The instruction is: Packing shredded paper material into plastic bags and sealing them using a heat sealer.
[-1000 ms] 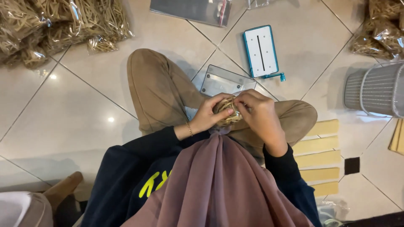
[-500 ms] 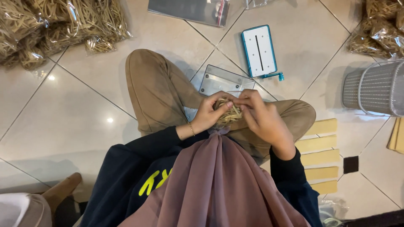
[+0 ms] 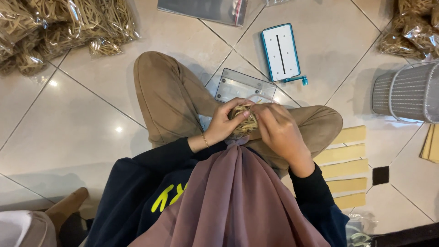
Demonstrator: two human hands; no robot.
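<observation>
I sit cross-legged on a tiled floor, looking down over a mauve headscarf and dark sleeves. My left hand point(image 3: 226, 122) cups a small bundle of tan rubber bands point(image 3: 242, 120) over my lap. My right hand point(image 3: 279, 130) meets it from the right, fingers pinching the same bundle. A clear plastic tray point(image 3: 242, 86) lies on the floor just beyond my knees, partly hidden by my hands.
A white board with a blue frame and a slot point(image 3: 281, 51) lies further out. Clear bags of rubber bands sit at the top left point(image 3: 55, 27) and top right point(image 3: 411, 27). A grey slatted basket point(image 3: 407, 91) stands right. Yellow strips point(image 3: 343, 169) lie by my right leg.
Both hands have shifted slightly around the bundle, fingers working it; my hands stay over my lap. The view has drifted a little.
</observation>
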